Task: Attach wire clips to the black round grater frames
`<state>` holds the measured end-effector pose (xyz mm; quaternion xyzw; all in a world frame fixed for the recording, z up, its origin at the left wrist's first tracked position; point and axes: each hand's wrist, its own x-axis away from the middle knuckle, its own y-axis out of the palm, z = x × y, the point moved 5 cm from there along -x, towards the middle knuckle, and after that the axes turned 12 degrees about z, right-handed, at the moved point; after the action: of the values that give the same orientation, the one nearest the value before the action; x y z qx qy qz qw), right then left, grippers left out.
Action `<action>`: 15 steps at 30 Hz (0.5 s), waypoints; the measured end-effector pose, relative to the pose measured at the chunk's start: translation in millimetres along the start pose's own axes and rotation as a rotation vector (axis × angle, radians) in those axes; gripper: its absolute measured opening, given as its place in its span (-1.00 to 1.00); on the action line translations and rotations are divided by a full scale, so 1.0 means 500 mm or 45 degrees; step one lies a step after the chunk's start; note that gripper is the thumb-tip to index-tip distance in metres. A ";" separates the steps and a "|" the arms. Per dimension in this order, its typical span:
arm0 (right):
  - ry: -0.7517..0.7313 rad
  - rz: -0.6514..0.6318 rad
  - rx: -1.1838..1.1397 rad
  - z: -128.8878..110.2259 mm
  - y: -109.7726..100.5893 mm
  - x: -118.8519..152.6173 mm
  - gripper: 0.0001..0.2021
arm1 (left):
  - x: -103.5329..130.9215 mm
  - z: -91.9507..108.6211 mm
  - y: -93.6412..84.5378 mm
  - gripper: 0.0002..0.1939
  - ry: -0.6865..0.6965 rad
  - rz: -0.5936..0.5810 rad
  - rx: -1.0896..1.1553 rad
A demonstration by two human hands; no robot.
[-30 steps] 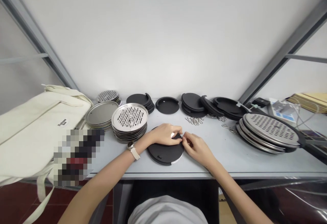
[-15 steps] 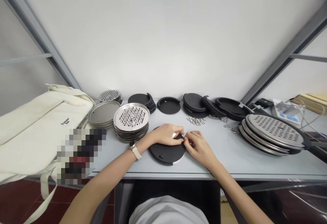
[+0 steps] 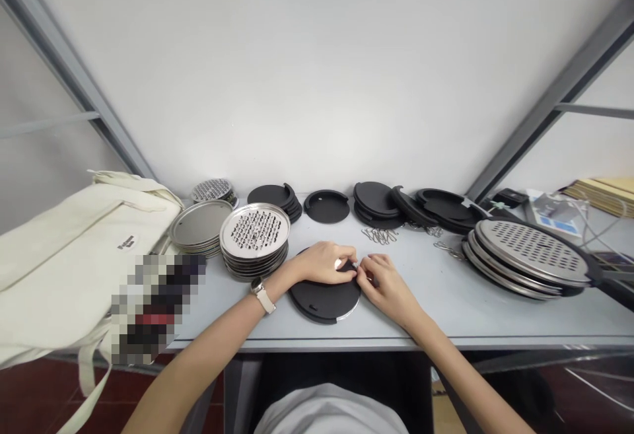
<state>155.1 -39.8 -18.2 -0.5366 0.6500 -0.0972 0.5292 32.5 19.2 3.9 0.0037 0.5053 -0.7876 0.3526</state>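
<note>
A round black disc (image 3: 324, 302) with a raised rim lies flat on the table in front of me, a strip of shiny metal showing along its lower right edge. My left hand (image 3: 327, 262) rests over its upper part, thumb and fingers closed on the right edge. There my right hand (image 3: 384, 285) meets it, fingertips pinched together. A small metallic glint shows between the two hands, but what the right fingers hold is too small to make out. Beyond the hands lies a pile of bent wire hooks (image 3: 380, 236).
Left of the disc stands a stack of round grater plates (image 3: 255, 230), with plain metal discs (image 3: 202, 224) behind it. Black round holders (image 3: 376, 199) line the wall. Handled graters (image 3: 532, 252) are stacked at right. A cream bag (image 3: 74, 255) covers the table's left end.
Both hands keep the same grip at the disc's right edge. The view has shifted slightly; the things on the table have stayed in place.
</note>
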 end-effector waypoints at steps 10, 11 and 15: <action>0.027 -0.005 0.004 0.001 0.003 0.000 -0.74 | 0.000 -0.001 -0.002 -0.86 0.011 0.029 -0.015; 0.036 -0.010 0.002 0.002 0.003 0.000 -0.74 | 0.000 -0.001 -0.001 -0.86 0.013 0.033 -0.014; 0.068 -0.031 -0.023 0.005 0.003 0.003 -0.76 | 0.000 -0.002 0.000 -0.86 0.017 0.039 -0.004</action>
<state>156.4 -39.4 -20.9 -0.5465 0.6582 -0.1121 0.5056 32.1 19.7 3.4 0.0162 0.5089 -0.7812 0.3612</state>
